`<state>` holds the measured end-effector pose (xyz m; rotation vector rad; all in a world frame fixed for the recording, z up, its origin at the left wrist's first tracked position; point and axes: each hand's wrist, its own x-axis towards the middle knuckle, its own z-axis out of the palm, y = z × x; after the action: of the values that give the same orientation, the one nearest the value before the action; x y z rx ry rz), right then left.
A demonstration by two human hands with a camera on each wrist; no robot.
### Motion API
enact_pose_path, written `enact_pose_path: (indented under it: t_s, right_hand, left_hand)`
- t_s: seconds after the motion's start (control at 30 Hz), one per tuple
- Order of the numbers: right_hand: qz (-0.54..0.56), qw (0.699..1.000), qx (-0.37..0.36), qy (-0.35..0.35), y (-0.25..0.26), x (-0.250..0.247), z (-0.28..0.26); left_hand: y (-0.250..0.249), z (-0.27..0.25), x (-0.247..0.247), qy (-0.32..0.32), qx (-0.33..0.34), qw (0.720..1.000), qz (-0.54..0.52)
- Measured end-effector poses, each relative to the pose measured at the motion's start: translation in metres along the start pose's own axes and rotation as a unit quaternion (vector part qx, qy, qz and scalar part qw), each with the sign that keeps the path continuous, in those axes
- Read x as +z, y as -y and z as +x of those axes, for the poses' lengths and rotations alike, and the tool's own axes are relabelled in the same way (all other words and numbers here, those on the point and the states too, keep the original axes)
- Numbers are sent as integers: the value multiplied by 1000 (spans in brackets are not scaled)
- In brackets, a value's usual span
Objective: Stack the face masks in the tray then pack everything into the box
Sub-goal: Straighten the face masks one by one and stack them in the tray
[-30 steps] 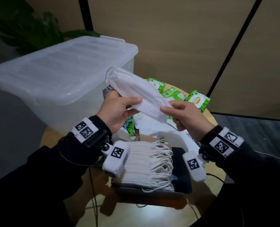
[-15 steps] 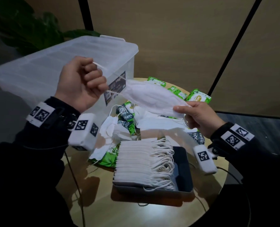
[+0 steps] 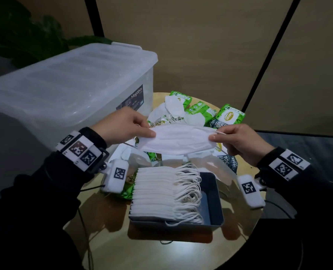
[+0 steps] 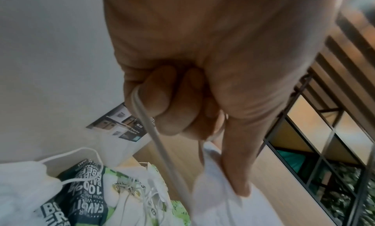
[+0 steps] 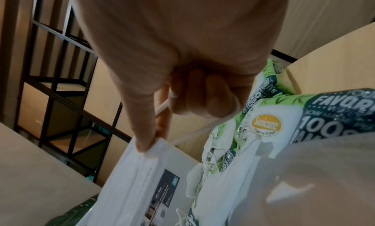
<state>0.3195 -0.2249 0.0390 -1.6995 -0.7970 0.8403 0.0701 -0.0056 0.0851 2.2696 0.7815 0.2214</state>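
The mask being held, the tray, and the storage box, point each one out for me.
mask (image 3: 178, 140): head view, middle of its pleated front.
tray (image 3: 213, 189): head view, bare dark floor right of the stack.
storage box (image 3: 70, 82): head view, middle of the shut clear lid.

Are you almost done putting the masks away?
Not yet. A row of masks already sits stacked in the tray. The left hand and right hand are pinching one more mask by its ends above the tray. Loose masks and wipe packs still lie on the table, and the box is still lidded.
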Motion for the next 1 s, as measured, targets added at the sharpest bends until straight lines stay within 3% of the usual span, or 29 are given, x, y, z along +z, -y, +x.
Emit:
enact_pose_path:
  t_s: [0.13, 0.27, 0.37, 0.47, 0.57, 0.63, 0.73, 0.8, 0.87, 0.93, 1.0]
  right_hand:
    - [44, 997, 54, -20, -4, -14, -1]
    - [230, 966, 101, -64, -4, -25, 3]
    - [387, 915, 89, -70, 1, -17, 2]
    - [476, 873, 52, -94, 10, -3, 0]
    - [479, 865, 63, -136, 9, 11, 2]
    - [487, 860, 97, -117, 2, 20, 5]
    - [500, 856, 132, -13, 3, 33, 8]
    - [534, 839, 97, 25, 12, 41, 10]
    - [575, 815, 69, 0, 20, 48, 15]
    - [589, 803, 64, -71, 22, 51, 20]
    - [598, 785, 60, -150, 16, 46, 23]
  left_hand:
    - [5, 1, -5, -1, 10, 999, 44]
    - [14, 9, -6, -53, 29, 997, 40]
    - [14, 13, 10, -87, 71, 992, -48]
    - [6, 18, 27, -111, 80, 976, -172]
    - [-5, 21, 38, -145, 70, 957, -241]
    - [-17, 20, 44, -148, 76, 952, -258]
    - [-34, 22, 53, -127, 76, 952, -268]
    - [-46, 30, 58, -91, 58, 955, -276]
    - [-54, 41, 63, -27, 24, 961, -276]
    - [-53, 54, 66, 30, -17, 963, -266]
    - [-46, 69, 68, 36, -44, 972, -228]
